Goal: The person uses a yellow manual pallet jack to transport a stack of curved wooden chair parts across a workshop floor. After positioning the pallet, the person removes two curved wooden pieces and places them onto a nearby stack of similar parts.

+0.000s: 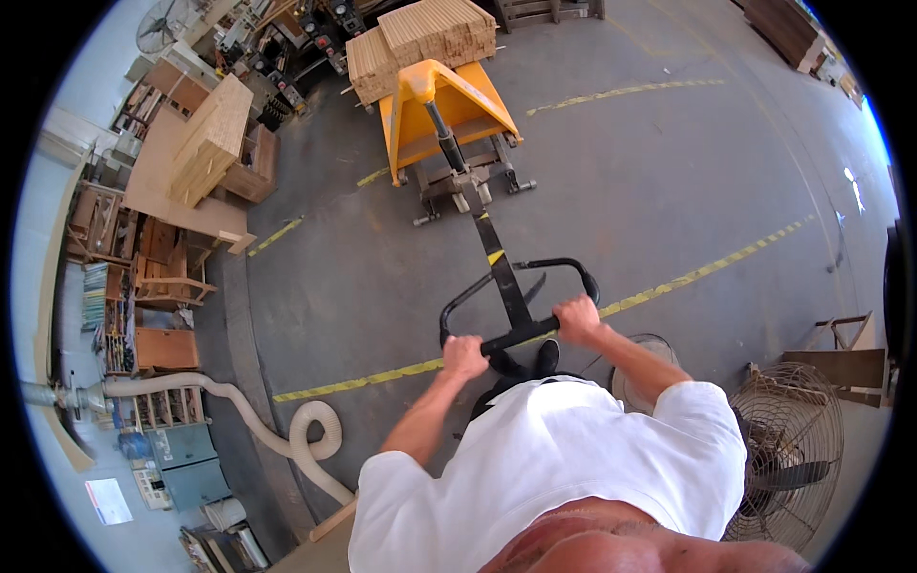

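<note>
Pallet-jack handle (521, 335) is being gripped before the white-shirted torso (573, 444), its left end being wrapped by the closed left hand (465, 357) and its right end by the closed right hand (577, 319). Beneath, grey floor (650, 201) is being crossed by striped yellow tape (382, 376). Farther ahead, stacked wood (439, 33) is being partly hidden by the jack's orange frame (478, 105).
</note>
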`<state>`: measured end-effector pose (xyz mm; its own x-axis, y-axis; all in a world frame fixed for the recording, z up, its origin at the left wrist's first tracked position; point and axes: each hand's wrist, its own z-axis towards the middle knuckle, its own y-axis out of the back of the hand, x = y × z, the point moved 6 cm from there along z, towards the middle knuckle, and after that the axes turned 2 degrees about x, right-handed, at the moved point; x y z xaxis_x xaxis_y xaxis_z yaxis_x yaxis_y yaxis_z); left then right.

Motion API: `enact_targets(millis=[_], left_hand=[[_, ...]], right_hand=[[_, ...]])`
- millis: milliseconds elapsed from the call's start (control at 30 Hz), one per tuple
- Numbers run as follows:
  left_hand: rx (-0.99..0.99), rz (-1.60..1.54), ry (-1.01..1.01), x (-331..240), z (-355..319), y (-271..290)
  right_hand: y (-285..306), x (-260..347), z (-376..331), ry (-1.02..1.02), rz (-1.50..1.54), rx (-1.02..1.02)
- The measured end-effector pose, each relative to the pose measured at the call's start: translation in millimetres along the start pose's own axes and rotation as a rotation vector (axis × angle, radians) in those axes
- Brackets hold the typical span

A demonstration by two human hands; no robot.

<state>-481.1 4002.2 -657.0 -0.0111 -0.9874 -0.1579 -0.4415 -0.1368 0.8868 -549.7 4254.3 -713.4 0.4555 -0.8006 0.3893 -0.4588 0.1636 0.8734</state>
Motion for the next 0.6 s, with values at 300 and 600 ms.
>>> enact_targets(millis=[300, 600], left_hand=[[-0.637, 0.056, -0.008, -11.3, 42.9, 196.4], [-0.046, 0.056, -0.069, -4.4, 2.2, 37.0]], right_hand=[[205.0, 17.7, 49.5, 0.124, 0.011, -0.718], [29.0, 0.2, 6.8, -0.028, 0.024, -0.027]])
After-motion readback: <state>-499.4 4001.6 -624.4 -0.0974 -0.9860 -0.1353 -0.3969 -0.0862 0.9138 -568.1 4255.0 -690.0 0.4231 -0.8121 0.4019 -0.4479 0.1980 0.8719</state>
